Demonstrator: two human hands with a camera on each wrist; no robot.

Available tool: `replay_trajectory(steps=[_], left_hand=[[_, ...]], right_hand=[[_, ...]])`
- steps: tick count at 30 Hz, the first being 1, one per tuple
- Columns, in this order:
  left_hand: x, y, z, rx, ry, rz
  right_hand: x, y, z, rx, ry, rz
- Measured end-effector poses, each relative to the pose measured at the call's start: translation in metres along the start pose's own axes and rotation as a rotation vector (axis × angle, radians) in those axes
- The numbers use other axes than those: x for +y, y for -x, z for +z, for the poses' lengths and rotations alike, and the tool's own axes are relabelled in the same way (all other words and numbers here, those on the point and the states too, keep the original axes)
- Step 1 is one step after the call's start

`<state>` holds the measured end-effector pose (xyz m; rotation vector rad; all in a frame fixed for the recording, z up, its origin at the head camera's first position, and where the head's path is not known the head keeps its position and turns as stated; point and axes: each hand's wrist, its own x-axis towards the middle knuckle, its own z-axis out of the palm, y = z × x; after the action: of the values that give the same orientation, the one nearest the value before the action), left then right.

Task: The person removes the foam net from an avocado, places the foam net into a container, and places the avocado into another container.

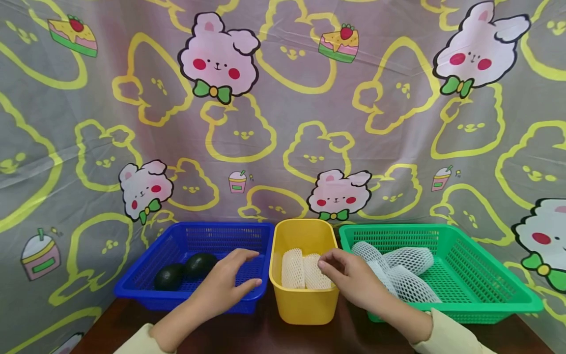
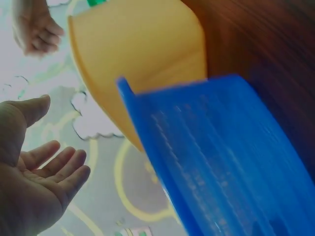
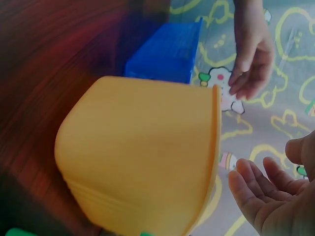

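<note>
My left hand hovers over the right part of the blue basket, thumb and fingers apart, holding nothing. Two dark green avocados lie in that basket, left of the hand. Over the right rim of the yellow bin is my right hand, its fingers loosely bent. Both wrist views show the palms bare: the left hand and the right hand. Inside the bin sit two cream-white foam net sleeves side by side, the right one partly behind the fingertips; their contents are hidden.
A green basket at the right holds several white foam net sleeves piled at its left side. The three containers stand in a row on a dark brown table. A patterned curtain hangs close behind them.
</note>
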<state>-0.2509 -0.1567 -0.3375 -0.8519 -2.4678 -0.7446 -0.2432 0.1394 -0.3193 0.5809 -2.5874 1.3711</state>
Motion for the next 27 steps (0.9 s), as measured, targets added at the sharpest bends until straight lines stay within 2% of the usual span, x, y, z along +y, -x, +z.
replay_trajectory(steps=[7, 15, 20, 27], left_hand=[[0.025, -0.015, 0.015, -0.014, 0.153, 0.109], [0.048, -0.027, 0.045, -0.081, 0.327, 0.116], [0.059, -0.027, 0.065, -0.102, 0.42, 0.156], [0.074, -0.03, 0.086, -0.178, 0.583, 0.198]], right_hand=[[0.012, -0.001, -0.014, 0.053, 0.063, 0.04], [0.03, 0.001, -0.034, 0.123, 0.129, 0.082], [0.042, 0.002, -0.047, 0.137, 0.155, 0.071], [0.056, 0.004, -0.063, 0.17, 0.237, 0.096]])
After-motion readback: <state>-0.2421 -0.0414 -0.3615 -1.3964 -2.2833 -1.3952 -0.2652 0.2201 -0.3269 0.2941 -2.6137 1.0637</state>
